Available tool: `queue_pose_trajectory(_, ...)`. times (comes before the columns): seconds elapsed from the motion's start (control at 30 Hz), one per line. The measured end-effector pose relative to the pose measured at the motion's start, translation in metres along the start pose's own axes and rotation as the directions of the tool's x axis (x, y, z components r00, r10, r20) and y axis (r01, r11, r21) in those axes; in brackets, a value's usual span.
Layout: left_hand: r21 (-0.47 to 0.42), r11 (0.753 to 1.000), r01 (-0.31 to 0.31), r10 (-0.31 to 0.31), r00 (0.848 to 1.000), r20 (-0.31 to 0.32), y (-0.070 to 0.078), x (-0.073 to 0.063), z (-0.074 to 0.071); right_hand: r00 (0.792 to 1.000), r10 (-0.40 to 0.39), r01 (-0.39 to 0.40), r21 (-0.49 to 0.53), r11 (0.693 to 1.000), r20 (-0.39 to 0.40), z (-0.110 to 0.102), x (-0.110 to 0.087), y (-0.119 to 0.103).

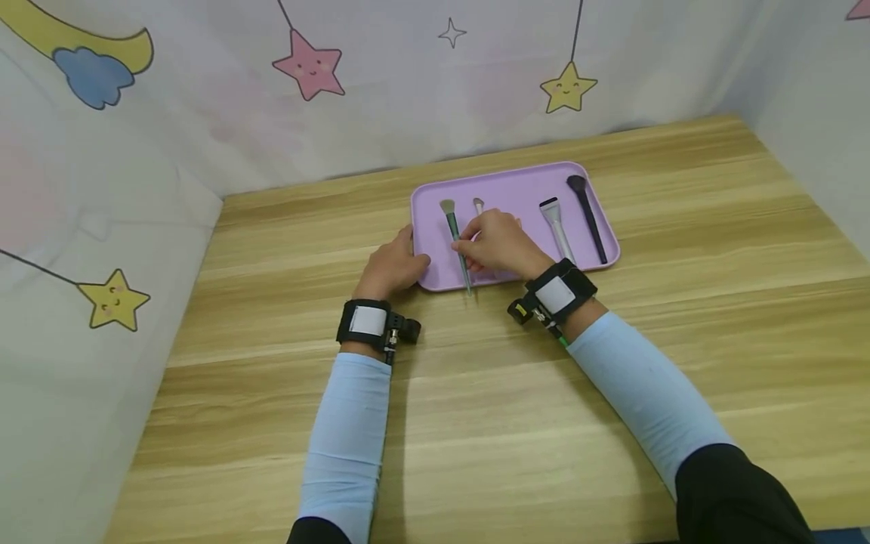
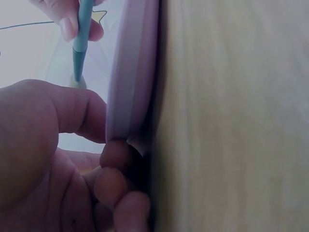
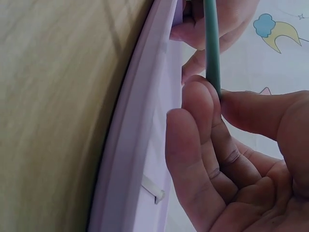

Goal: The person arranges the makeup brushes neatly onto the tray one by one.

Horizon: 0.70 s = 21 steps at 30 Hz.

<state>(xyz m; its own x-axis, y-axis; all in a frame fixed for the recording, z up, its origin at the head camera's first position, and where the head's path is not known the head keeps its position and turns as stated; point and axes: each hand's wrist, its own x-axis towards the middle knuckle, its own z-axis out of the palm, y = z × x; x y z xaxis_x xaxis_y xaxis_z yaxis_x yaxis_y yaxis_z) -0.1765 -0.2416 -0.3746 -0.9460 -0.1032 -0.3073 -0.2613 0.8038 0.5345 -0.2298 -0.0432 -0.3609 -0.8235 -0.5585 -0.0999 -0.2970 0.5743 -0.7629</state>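
My right hand [image 1: 499, 243] pinches a green-handled makeup brush [image 1: 451, 220] between thumb and fingertips, over the left part of a lilac tray [image 1: 516, 185]. The brush's pale bristles point to the back and its thin handle end reaches past the tray's front rim. My left hand [image 1: 392, 264] grips the tray's left edge; in the left wrist view the thumb [image 2: 79, 108] lies over the rim and the fingers curl beneath it. Partly hidden behind my right hand is a small pale brush [image 1: 479, 204] in the tray.
Toward the tray's right end lie a flat silver-handled brush [image 1: 553, 221] with dark bristles and a black brush [image 1: 587, 215]. The wood-grain table [image 1: 469, 423] carries the tray near its back edge, close to a white curtain [image 1: 408, 113] printed with stars.
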Motion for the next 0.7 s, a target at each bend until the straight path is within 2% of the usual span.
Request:
queue_pose_trajectory(0.3, 0.011, 1.000, -0.006, 0.006, 1.000, -0.003, 0.000, 0.003, 0.003, 0.998, 0.069, -0.069, 0.024, 0.997, -0.015, 0.002, 0.008, 0.002)
queue_pose_trajectory(0.7, 0.024, 1.000, 0.002, -0.002, 1.000, -0.006, -0.002, 0.002, 0.000, 0.992, 0.116, -0.121, 0.102, 0.987, 0.051, 0.011, 0.032, 0.001)
